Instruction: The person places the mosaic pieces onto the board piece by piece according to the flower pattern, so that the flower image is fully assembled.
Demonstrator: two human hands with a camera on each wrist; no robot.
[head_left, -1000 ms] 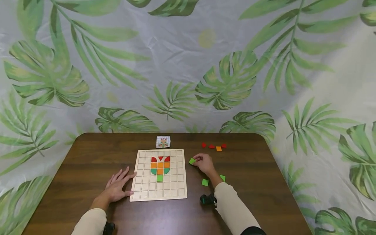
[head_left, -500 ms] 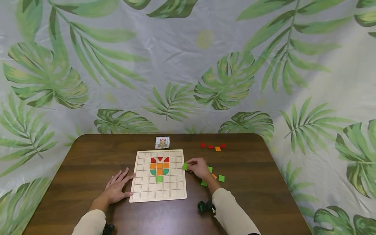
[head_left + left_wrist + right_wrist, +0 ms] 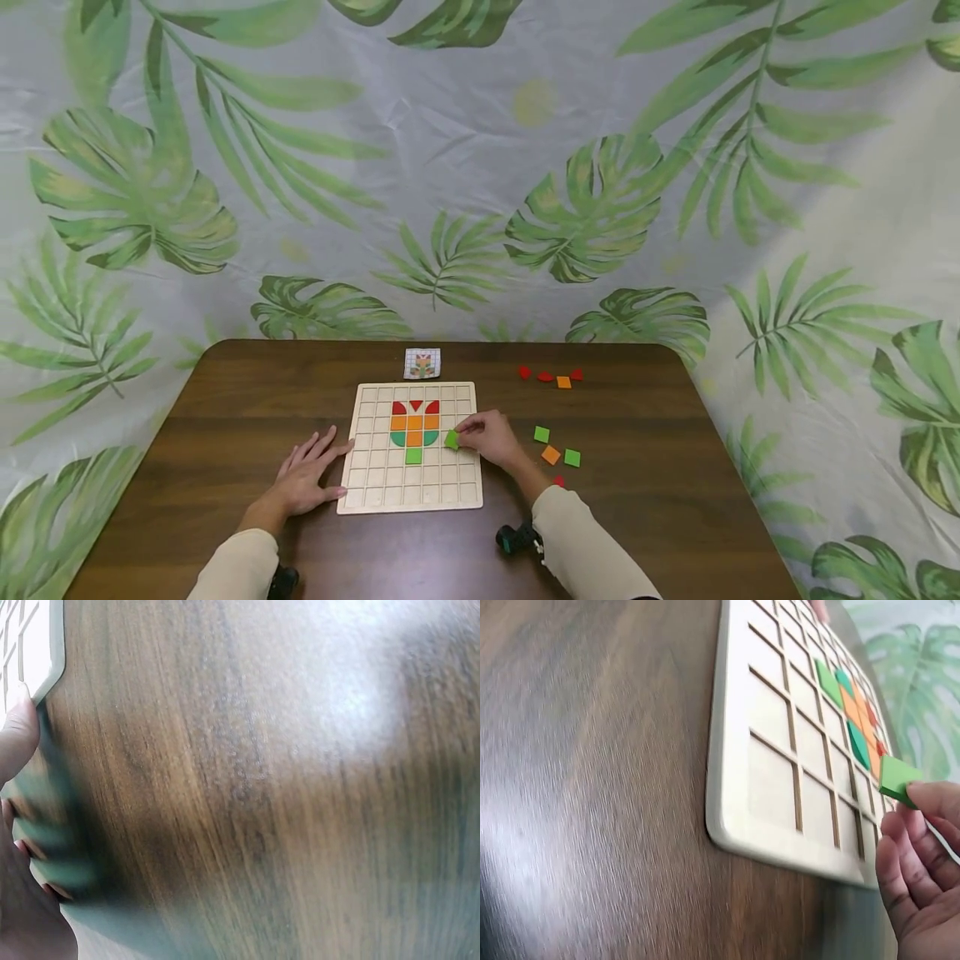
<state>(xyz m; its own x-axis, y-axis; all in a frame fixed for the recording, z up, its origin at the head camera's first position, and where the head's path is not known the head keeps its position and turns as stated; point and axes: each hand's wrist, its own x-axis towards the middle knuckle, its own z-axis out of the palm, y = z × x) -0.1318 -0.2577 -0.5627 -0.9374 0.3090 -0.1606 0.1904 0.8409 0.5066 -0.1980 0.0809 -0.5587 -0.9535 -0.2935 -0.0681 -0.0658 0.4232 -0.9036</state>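
Observation:
A pale wooden grid board [image 3: 375, 492] lies on the table, with red, orange, dark green and light green pieces set in its cells as a tulip shape. Over the board's right part, my right hand [image 3: 489, 437] pinches a light green square tile [image 3: 452, 439] between thumb and fingers. The right wrist view shows that tile [image 3: 897, 778] tilted, held by one edge close above the cells. My left hand [image 3: 303, 477] rests at the board's left edge, fingers spread, with thumb and a fingertip touching the rim. In the left wrist view the thumb [image 3: 21, 731] lies at the board's corner.
A small printed pattern card [image 3: 422, 364] lies behind the board. Right of the board are two light green tiles [image 3: 542, 434], an orange tile [image 3: 551, 455] and a red piece [image 3: 558, 482] partly behind the sleeve. Farther back lie red pieces [image 3: 545, 377] and another orange tile [image 3: 563, 382].
My right hand has carried the green tile leftward from the table beside the board to over its right columns. The left hand has stayed at the board's edge.

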